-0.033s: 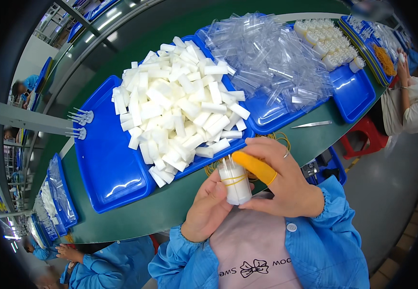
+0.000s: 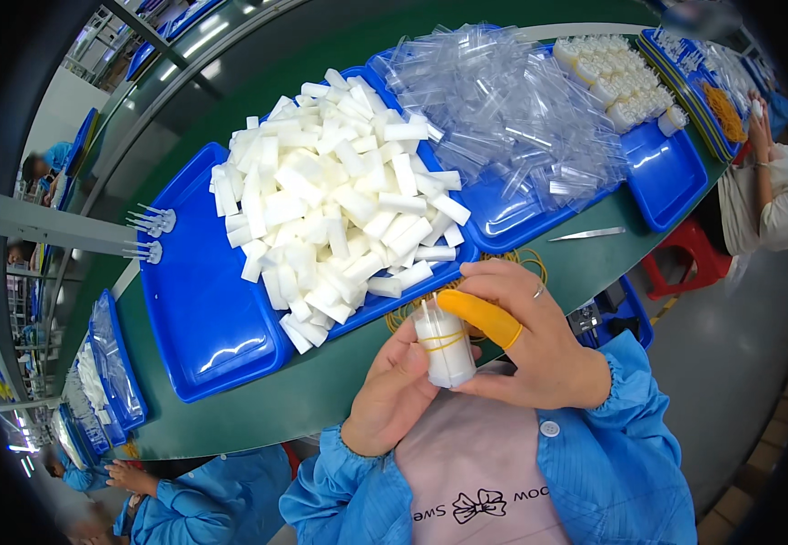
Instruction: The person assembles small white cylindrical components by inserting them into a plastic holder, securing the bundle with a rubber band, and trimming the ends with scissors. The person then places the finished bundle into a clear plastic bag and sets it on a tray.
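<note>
My left hand [image 2: 398, 391] and my right hand [image 2: 539, 350] together hold a small bundle of white sticks [image 2: 444, 350], upright, close to my chest. A yellow rubber band runs around the bundle. An orange finger cot [image 2: 476, 316] covers my right index finger, which lies across the bundle's top. Just beyond my hands a big heap of loose white sticks [image 2: 330, 200] lies in a blue tray [image 2: 203, 318]. Loose yellow rubber bands [image 2: 526, 263] lie on the green table [image 2: 303, 400] behind my right hand.
A second blue tray [image 2: 503, 213] holds a pile of clear plastic tubes [image 2: 503, 109]. A third tray [image 2: 666, 173] holds finished white bundles [image 2: 616, 73]. A metal blade [image 2: 586, 234] lies on the table. One person [image 2: 771, 191] works at the right, another [image 2: 176, 504] at lower left.
</note>
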`<state>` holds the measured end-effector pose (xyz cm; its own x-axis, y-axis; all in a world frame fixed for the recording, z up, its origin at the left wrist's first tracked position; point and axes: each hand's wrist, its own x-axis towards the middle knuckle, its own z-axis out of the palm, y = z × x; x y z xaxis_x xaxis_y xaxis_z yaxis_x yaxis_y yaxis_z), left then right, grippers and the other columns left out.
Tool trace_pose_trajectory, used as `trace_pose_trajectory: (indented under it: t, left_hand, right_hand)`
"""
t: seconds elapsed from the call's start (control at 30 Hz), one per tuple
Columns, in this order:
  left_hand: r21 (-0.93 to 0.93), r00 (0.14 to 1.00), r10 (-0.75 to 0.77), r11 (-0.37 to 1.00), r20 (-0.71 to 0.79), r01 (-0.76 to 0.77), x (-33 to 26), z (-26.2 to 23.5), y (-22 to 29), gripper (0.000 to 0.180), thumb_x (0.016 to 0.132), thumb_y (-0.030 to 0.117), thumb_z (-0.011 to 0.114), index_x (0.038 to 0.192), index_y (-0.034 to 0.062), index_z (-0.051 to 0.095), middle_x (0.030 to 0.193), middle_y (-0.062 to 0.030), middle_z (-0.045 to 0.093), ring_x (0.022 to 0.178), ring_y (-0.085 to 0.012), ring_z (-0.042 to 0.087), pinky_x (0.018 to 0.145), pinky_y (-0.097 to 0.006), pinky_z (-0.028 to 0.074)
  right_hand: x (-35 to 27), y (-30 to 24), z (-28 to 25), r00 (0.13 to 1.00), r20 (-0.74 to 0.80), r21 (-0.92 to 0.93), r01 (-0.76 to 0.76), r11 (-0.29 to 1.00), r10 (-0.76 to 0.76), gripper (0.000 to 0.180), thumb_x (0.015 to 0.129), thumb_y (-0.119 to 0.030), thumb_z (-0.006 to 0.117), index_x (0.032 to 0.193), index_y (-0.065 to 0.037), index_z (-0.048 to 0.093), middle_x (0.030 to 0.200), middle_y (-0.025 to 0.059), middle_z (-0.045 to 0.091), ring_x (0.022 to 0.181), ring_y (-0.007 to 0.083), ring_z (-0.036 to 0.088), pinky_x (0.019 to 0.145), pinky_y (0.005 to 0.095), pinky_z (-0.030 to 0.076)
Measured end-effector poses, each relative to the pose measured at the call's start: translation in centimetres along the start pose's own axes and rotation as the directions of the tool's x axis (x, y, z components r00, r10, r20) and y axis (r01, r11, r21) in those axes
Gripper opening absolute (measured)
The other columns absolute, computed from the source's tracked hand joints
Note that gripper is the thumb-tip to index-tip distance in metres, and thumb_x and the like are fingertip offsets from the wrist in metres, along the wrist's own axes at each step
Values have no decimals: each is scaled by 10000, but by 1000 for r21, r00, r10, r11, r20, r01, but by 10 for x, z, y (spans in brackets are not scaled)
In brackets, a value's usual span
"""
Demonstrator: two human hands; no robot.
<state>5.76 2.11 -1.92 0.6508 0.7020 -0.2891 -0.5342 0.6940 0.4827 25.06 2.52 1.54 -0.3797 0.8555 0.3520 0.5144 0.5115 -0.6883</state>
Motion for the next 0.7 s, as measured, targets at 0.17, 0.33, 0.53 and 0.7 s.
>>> trace_pose_trajectory:
  t: [0.17, 0.33, 0.53, 0.7]
  left_hand:
    - [93, 998, 12, 996, -59, -7, 2, 10, 0, 649, 893, 381, 589, 1359, 7, 335, 1274, -120, 495, 1155, -230, 519, 993, -368, 401]
    - [245, 991, 79, 968, -105, -51, 0, 2, -6, 649, 911, 395, 560, 1378, 20, 310, 1288, -115, 489, 1143, -224, 532, 990, -345, 401]
    - [28, 996, -77, 997, 35, 76, 2, 1, 0, 630, 910, 413, 555, 1356, 22, 342, 1263, -113, 504, 1134, -214, 539, 956, -328, 429]
    - [155, 1000, 29, 988, -10, -27, 3, 4, -5, 660, 895, 421, 576, 1360, 16, 339, 1275, -105, 498, 1157, -199, 515, 972, -327, 410]
  right_hand:
    - [-3, -1, -3, 998, 38, -121, 63, 991, -59, 667, 581, -206, 784, 1186, -45, 555, 1170, 116, 493, 1145, 311, 471, 991, 509, 357]
    - [-3, -2, 2, 997, 22, -186, 80, 979, -77, 634, 598, -221, 771, 1175, -55, 567, 1186, 99, 481, 1158, 299, 463, 996, 508, 350]
    - [-7, 2, -1, 1000, 14, -45, -17, 999, 17, 608, 613, -207, 762, 1172, -55, 576, 1192, 94, 482, 1171, 299, 451, 994, 501, 351]
    - [-12, 5, 1, 998, 19, -154, 66, 986, -64, 640, 596, -200, 760, 1186, -43, 568, 1189, 92, 485, 1167, 301, 454, 996, 499, 346]
